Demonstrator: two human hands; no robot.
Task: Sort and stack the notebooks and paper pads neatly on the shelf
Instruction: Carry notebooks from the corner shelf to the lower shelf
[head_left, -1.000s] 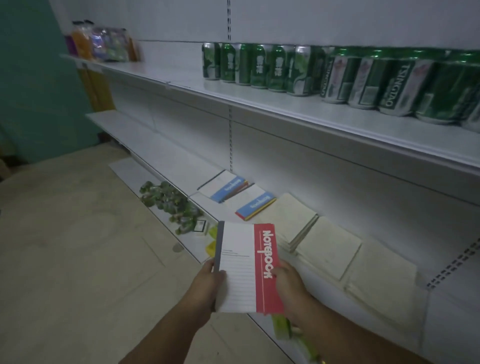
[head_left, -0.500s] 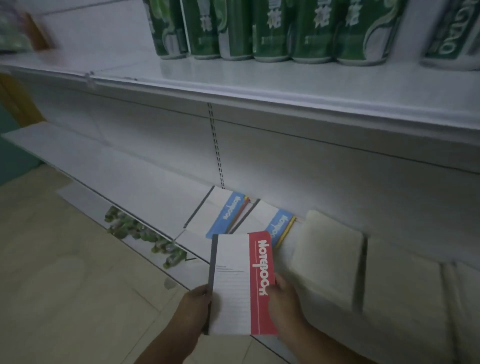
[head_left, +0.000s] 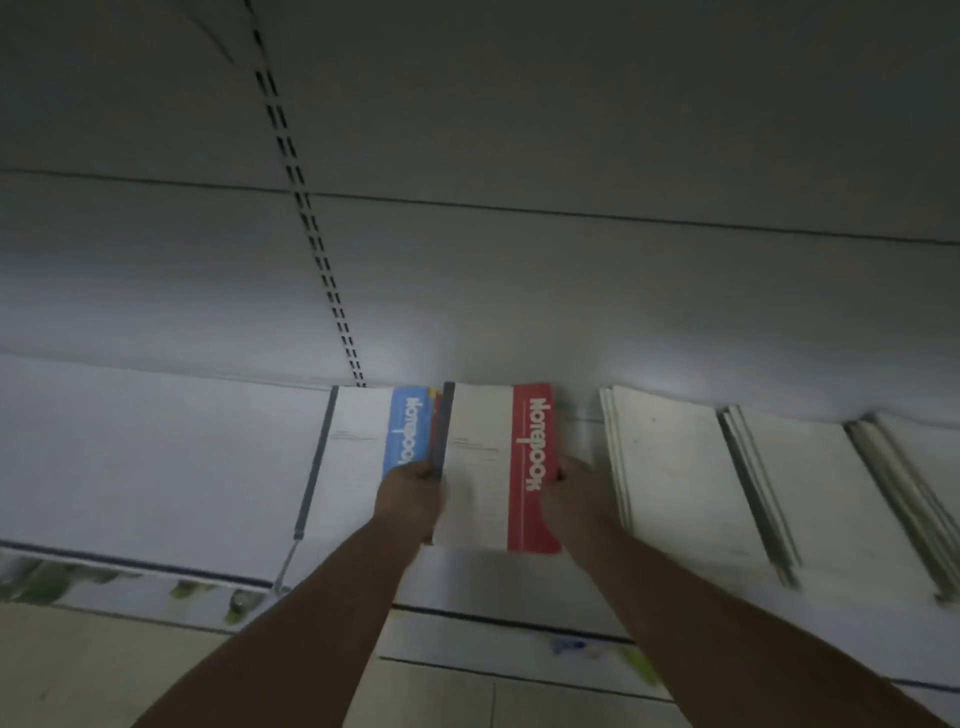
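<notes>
A pale back panel fills the upper part of the view, with a slotted upright strip running down it to the white shelf below. On the right of that shelf lie three stacks of plain paper pads, side by side with dark gaps between them, the far-right one cut off by the frame edge. Left of centre a blue-banded notebook lies flat, its far edge against the back panel. Just to its right, between it and the pads, is the red-banded notebook, cover up and far edge also at the panel (thin red and yellow edges show beside its dark spine, though whether it rests on them is unclear). The left hand grips its spine side, fingers curled at the edge; the right hand holds the red-banded side the same way, both forearms reaching in from below.
</notes>
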